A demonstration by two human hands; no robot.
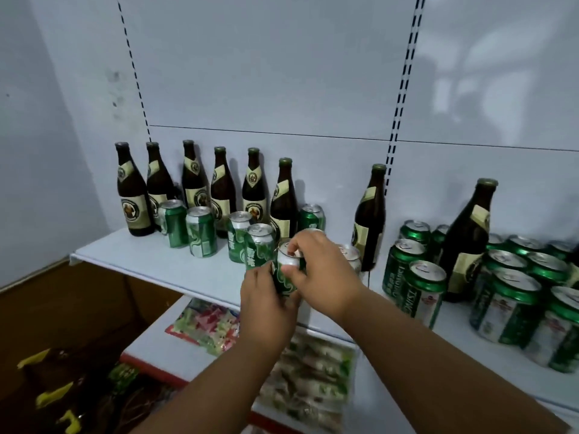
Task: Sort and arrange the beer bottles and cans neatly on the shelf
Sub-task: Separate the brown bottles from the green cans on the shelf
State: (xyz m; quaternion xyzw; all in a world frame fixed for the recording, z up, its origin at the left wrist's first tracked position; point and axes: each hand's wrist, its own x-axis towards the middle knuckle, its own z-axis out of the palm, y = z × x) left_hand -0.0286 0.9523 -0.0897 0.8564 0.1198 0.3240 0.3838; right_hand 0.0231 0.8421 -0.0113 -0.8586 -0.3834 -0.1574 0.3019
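A green beer can (pixel 285 270) stands near the front of the white shelf (pixel 163 261). My left hand (pixel 266 303) grips its lower side and my right hand (pixel 316 264) curls over its top and rim. Several dark brown beer bottles (pixel 133 195) with cream labels line the back wall on the left, with several green cans (pixel 200 231) in front of them. Another bottle (pixel 369 220) stands alone right of my hands, and a further bottle (pixel 468 236) rises among a cluster of green cans (pixel 510 308) at the right.
A lower shelf (pixel 163 352) below holds packaged snacks (pixel 206 324) and pale bags (pixel 310 374). A brown cardboard box with yellow-marked packs (pixel 56 393) sits at the bottom left. Slotted uprights run up the white back panel.
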